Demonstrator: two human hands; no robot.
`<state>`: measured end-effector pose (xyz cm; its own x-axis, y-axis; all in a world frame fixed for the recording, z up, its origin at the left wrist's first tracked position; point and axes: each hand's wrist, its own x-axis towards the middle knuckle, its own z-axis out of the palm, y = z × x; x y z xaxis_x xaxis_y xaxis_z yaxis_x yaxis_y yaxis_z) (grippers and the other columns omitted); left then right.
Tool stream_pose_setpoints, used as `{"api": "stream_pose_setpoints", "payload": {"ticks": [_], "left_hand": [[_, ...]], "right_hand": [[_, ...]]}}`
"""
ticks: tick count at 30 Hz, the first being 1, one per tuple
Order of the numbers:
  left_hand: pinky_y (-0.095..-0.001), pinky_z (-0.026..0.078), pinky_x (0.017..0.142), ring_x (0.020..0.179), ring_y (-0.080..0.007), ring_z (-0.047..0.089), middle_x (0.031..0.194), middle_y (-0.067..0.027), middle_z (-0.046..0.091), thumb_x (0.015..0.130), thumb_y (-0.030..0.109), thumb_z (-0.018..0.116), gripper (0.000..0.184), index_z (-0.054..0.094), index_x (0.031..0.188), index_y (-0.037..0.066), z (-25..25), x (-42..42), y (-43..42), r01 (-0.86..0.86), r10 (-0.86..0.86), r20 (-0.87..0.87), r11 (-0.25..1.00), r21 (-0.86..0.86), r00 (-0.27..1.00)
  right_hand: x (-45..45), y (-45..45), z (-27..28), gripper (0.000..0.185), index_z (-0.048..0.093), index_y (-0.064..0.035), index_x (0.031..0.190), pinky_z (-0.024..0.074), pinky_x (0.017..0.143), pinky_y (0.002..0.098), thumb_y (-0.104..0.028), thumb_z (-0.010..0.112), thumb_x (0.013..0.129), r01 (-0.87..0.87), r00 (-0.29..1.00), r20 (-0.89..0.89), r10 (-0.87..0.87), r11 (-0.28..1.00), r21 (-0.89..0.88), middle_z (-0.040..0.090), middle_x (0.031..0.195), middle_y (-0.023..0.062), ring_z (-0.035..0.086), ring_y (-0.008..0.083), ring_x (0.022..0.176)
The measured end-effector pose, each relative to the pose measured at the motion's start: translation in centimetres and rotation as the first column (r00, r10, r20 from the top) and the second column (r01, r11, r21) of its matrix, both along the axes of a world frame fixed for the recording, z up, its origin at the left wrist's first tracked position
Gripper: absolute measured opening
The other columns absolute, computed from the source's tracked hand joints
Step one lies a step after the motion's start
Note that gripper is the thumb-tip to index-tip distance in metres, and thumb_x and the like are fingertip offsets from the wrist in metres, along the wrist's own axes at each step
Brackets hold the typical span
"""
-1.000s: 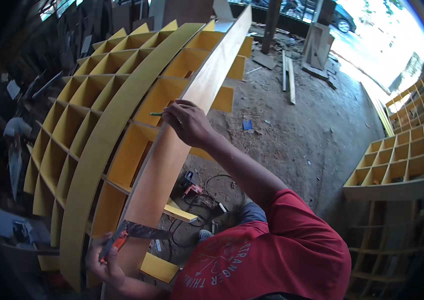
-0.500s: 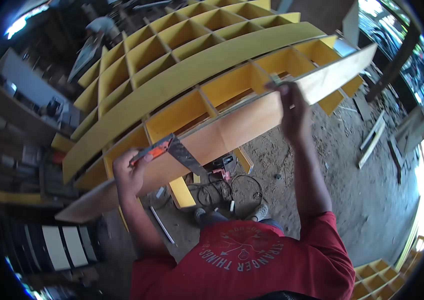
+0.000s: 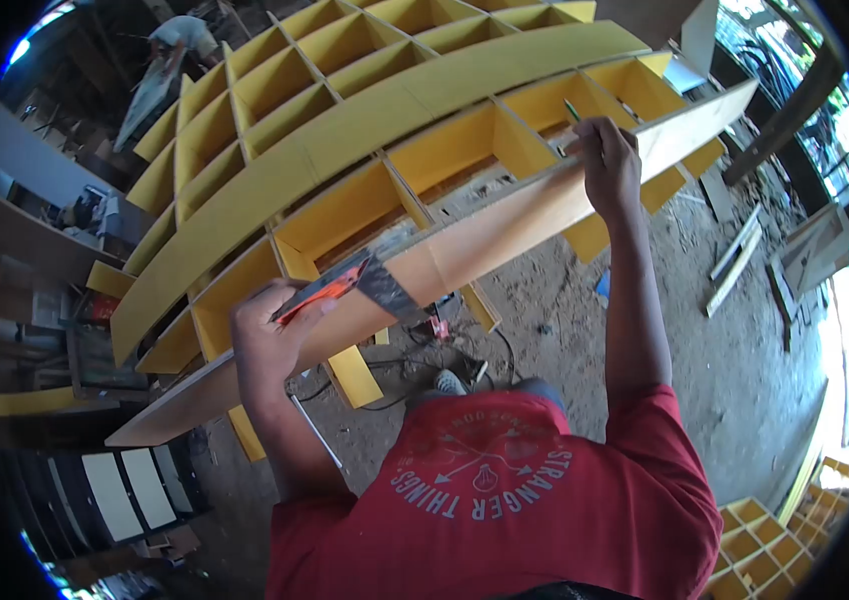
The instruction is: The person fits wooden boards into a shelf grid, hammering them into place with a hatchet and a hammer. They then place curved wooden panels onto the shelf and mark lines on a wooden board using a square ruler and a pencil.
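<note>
My left hand (image 3: 270, 325) is closed around the orange-and-black handle of a square-like tool (image 3: 330, 292), whose dark blade (image 3: 388, 287) lies against the face of a long plywood board (image 3: 485, 245). Farther right along the same board, my right hand (image 3: 610, 170) pinches a thin green pencil (image 3: 572, 110), its end pointing up past the fingers. The board forms the near edge of a yellow wooden grid frame (image 3: 345, 220). Behind it runs a curved yellow strip (image 3: 375, 130).
Short yellow pieces (image 3: 353, 377) jut out below the board. A red power tool (image 3: 439, 327) and a cable lie on the floor by my feet. Another person (image 3: 183, 38) bends at the upper left. A second yellow grid (image 3: 760, 550) stands lower right.
The view has swung round, so the board now runs crosswise. My right hand has moved farther along the board from the tool in my left hand. Both hands keep their hold.
</note>
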<state>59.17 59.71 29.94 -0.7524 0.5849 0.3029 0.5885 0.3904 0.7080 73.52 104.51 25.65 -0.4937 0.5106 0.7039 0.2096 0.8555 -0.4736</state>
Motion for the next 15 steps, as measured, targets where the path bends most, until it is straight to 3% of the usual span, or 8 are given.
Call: {"api": "stream_pose_setpoints", "payload": {"ticks": [4,8,11,15], "left_hand": [[-0.0331,0.054,0.066,0.072,-0.0201,0.071,0.087,-0.0108,0.076,0.084,0.011,0.091,0.021,0.079,0.094,-0.003,0.0,0.6,4.2,0.103,-0.098,-0.109,0.994,0.042,0.989],[-0.0309,0.054,0.071,0.077,-0.0187,0.071,0.091,-0.0119,0.077,0.086,0.013,0.09,0.025,0.078,0.099,-0.005,-0.2,1.6,6.9,0.139,-0.129,-0.118,0.987,0.081,0.985],[-0.034,0.055,0.064,0.074,-0.0231,0.075,0.086,-0.0129,0.076,0.088,0.016,0.089,0.022,0.077,0.094,-0.001,-0.4,2.0,7.8,0.134,-0.12,-0.141,0.986,0.1,0.983],[-0.0326,0.053,0.064,0.069,-0.0221,0.07,0.084,-0.0121,0.075,0.087,0.017,0.09,0.024,0.075,0.091,-0.002,-1.0,1.5,7.1,0.094,-0.087,-0.115,0.994,0.057,0.99]], "right_hand": [[0.0,-0.3,0.0,0.019,0.071,-0.0083,0.103,0.0496,0.096,0.041,-0.023,0.062,0.109,0.049,0.999,0.003,-0.05,0.998,0.031,0.078,0.081,0.0046,0.071,0.0301,0.09],[0.5,-0.7,0.1,0.019,0.072,-0.0072,0.103,0.0487,0.097,0.0404,-0.023,0.062,0.108,0.044,0.999,0.007,-0.044,0.999,0.018,0.078,0.081,0.0053,0.071,0.0299,0.09],[0.6,-0.7,0.2,0.02,0.072,-0.0063,0.103,0.0482,0.098,0.0407,-0.022,0.062,0.109,0.025,1.0,-0.008,-0.025,1.0,0.015,0.078,0.082,0.0061,0.07,0.03,0.09],[0.5,-0.6,0.2,0.019,0.072,-0.0066,0.103,0.0476,0.098,0.0411,-0.022,0.062,0.108,0.015,1.0,-0.007,-0.015,1.0,-0.006,0.079,0.082,0.0054,0.07,0.0288,0.091]]}}
